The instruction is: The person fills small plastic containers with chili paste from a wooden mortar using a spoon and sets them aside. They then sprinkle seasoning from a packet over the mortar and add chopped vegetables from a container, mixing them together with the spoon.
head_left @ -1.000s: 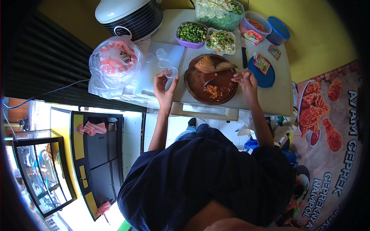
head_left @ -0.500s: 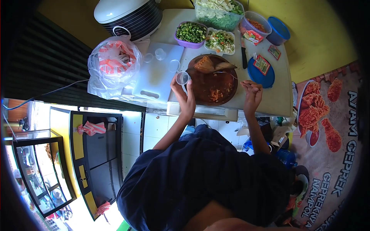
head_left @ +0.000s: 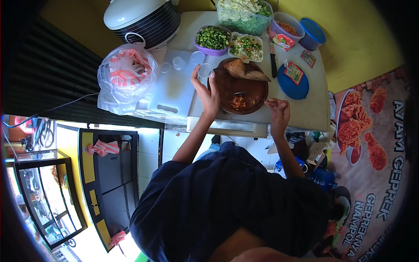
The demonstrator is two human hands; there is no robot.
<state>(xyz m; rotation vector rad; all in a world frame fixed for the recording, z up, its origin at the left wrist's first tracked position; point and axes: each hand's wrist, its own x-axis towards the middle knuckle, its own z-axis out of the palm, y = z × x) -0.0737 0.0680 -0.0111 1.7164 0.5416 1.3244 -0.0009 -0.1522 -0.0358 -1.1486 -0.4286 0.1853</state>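
My left hand (head_left: 208, 97) holds a small clear plastic cup (head_left: 205, 71) between thumb and fingers, at the left rim of a round brown mortar (head_left: 227, 89). A thin spoon (head_left: 257, 100) is pinched in my right hand (head_left: 279, 112), by the mortar's right edge. Its tip reaches down to the orange-red chili paste (head_left: 238, 103) in the bowl. Across the far part of the mortar lies a wooden pestle (head_left: 253, 74), its thick end smeared with paste. More clear cups (head_left: 178, 63) stand on a white cutting board (head_left: 174, 87) to the left.
Behind the mortar are a purple tub of chopped greens (head_left: 213, 38), a tray of chopped vegetables (head_left: 246, 47) and a knife (head_left: 273, 63). A blue lid (head_left: 293, 86) lies at right. A rice cooker (head_left: 142, 22) and a plastic bag (head_left: 128, 70) stand at left.
My right hand has shifted slightly toward the mortar. The spoon's tip has moved from beside the pestle to the chili paste. My left hand still holds the cup, now tilted differently.
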